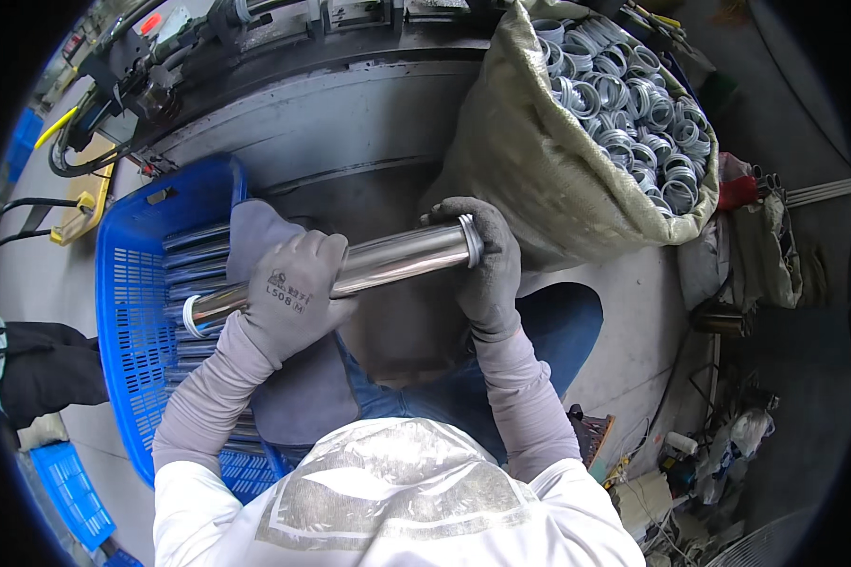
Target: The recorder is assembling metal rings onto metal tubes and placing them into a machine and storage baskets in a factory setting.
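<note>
Largest item: a woven sack, tan-olive and slack-sided, stood beyond and to the right of the right grip. Next in size, a blue plastic crate with slotted walls sat to the left of the left grip; a row of shiny tubes lay inside it. A matte grey sheet draped over the left thigh, just below the left grip.

Held tube: straight, round, mirror-bright metal, clasped by both grips, in front of the torso. Its long axis ran crosswise with a slant, the right end farther from the body. The left grip was closed around the barrel, nearer the left end, which projected over the crate. The right grip was closed about the right end; of the two hands it was the nearer to the sack. Both gloves appeared grey and finely textured.

Smallest: a ridged, silvery collar against the right grip's palm; a smooth, pale ring at the end beyond the left grip; dull grey, grooved loose rings heaped in the sack.
</note>
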The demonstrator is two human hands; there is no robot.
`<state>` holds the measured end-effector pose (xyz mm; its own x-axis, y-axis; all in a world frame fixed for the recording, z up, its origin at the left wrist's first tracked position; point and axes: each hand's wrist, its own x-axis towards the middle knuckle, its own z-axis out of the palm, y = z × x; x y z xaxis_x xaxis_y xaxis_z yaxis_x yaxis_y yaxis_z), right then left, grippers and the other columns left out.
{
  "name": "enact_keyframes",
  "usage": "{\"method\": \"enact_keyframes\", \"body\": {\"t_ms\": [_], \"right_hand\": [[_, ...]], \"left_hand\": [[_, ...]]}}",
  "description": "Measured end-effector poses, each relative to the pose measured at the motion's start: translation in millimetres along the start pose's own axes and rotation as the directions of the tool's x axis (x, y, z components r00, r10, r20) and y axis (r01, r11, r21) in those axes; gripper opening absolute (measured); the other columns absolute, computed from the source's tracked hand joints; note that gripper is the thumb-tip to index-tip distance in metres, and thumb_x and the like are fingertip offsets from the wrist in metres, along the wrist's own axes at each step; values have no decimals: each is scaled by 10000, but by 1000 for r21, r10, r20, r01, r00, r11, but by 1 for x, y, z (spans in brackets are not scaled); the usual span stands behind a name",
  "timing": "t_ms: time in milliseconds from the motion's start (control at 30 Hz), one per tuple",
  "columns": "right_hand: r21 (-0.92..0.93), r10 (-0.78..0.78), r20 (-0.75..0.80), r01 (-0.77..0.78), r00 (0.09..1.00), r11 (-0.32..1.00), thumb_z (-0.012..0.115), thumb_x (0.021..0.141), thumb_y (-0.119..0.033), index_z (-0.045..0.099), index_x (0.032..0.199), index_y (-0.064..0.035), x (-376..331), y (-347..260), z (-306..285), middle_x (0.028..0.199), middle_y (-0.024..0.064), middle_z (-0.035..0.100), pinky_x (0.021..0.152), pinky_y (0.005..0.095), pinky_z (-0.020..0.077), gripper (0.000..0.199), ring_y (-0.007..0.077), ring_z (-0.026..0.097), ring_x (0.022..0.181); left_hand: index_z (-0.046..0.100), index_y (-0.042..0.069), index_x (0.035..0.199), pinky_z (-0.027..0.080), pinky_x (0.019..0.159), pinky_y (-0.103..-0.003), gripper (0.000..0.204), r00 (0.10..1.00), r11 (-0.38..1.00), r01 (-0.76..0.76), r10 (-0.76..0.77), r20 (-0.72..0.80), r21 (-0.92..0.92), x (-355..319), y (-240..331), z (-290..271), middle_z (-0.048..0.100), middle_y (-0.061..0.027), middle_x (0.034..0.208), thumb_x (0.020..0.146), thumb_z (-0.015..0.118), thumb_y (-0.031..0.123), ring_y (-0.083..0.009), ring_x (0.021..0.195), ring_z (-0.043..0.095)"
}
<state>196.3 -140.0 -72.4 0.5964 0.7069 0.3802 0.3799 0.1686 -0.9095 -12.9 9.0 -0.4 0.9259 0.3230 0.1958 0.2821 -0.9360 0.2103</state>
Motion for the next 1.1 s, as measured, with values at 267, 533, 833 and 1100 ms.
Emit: {"method": "enact_keyframes", "body": {"t_ms": [267,533,833,1100], "right_hand": [[167,111,-21,-106,994,980,407,1079,-237,639,1198,52,-1,0,4,1107,162,704,957,397,588,390,291,738,1045],[355,110,-84,-73,990,932,401,1103,-302,625,1221,54,-7,-1,12,1105,167,699,972,424,588,437,315,734,1048],[194,160,-146,-131,976,972,499,1094,-288,668,1150,61,-6,-24,19,1029,144,720,886,362,592,392,249,746,927],[-10,77,-141,-79,987,997,543,1071,-154,686,1188,39,21,-52,2,1108,143,728,975,359,529,267,230,696,1062]], "left_hand": [[563,79,978,531,764,-422,412,998,1000,-1,1,61,-5,1,1,-2,619,-102,886,715,813,275,-282,868,668],[602,48,1041,513,762,-462,514,999,999,-8,9,36,-47,1,-2,5,628,-132,879,718,850,362,-344,853,644],[574,66,1022,521,803,-444,519,995,1000,-4,5,101,-11,5,8,-3,627,-112,926,659,878,279,-313,902,656],[569,32,1285,484,956,-480,707,999,999,-26,27,34,-30,-7,-6,-19,637,-169,1124,682,843,279,-357,1091,620]]}}
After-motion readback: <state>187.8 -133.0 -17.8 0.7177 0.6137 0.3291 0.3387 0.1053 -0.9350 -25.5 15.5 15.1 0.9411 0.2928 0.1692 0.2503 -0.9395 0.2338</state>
